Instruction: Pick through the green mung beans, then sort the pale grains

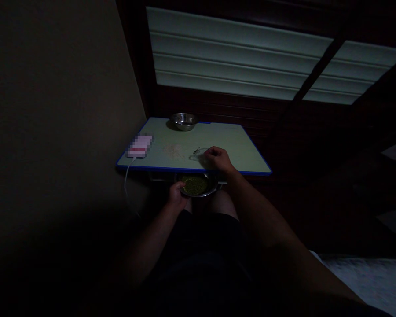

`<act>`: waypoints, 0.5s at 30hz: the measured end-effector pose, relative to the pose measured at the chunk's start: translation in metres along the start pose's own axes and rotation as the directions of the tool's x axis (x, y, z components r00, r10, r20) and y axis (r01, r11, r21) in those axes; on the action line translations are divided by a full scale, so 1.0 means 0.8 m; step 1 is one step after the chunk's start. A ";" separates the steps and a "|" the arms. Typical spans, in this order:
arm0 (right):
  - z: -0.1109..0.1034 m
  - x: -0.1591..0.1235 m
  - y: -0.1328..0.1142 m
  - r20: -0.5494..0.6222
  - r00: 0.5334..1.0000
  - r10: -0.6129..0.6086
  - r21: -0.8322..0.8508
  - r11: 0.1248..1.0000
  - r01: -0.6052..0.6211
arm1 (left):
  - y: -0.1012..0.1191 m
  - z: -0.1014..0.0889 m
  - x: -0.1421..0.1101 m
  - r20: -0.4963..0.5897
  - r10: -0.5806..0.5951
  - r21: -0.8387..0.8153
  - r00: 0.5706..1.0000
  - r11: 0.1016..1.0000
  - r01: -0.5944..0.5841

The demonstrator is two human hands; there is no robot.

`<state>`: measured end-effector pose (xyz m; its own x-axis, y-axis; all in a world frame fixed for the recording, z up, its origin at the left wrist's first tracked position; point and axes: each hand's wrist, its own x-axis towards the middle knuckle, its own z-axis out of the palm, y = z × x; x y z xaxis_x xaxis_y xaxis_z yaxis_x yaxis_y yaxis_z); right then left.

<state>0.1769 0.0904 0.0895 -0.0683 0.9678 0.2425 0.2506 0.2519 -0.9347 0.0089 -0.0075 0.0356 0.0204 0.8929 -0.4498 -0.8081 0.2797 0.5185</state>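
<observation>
My left hand (177, 197) grips the left rim of a metal bowl (211, 189), its thumb over the edge. Inside the bowl lies a heap of small green beans (195, 184). The bowl is at my lap, partly under the front edge of the pale table (236, 147). Over the tabletop, my right hand (219, 158) is closed, its fingers curled together. A clear, see-through item (196, 154) with a rounded outline touches or lies by those fingertips; what they hold is too dim to make out. To its left is a scatter of pale grains (174, 151).
An empty-looking metal bowl (184, 122) stands at the table's back edge. A phone-like item (140, 146), blurred out, lies at the left with a white cable (125, 180) hanging down. A wall (62, 88) rises on the left; slatted dark-framed panels (231, 57) stand behind.
</observation>
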 end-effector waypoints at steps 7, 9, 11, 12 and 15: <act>0.001 0.031 0.012 -0.165 0.979 -0.120 -0.221 0.972 0.082 | -0.001 0.000 -0.005 -0.016 -0.013 -0.033 1.000 0.999 0.012; 0.003 0.031 0.010 -0.154 0.975 -0.158 -0.280 0.954 0.111 | -0.002 -0.001 -0.006 -0.005 -0.001 -0.028 1.000 1.000 0.001; 0.005 0.029 0.009 -0.141 0.974 -0.177 -0.324 0.938 0.124 | -0.004 -0.003 -0.007 -0.015 0.024 -0.023 1.000 0.999 -0.024; 0.005 0.029 0.009 -0.131 0.975 -0.181 -0.339 0.932 0.127 | -0.005 -0.004 -0.007 -0.017 0.025 -0.018 1.000 1.000 -0.026; 0.004 0.028 0.009 -0.099 0.978 -0.183 -0.365 0.921 0.135 | -0.007 -0.005 -0.009 -0.018 0.004 -0.014 1.000 1.000 -0.004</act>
<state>0.1743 0.1135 0.0874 -0.0167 0.9007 0.4342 0.5739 0.3642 -0.7335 0.0112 -0.0168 0.0329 0.0065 0.8875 -0.4608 -0.8162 0.2709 0.5104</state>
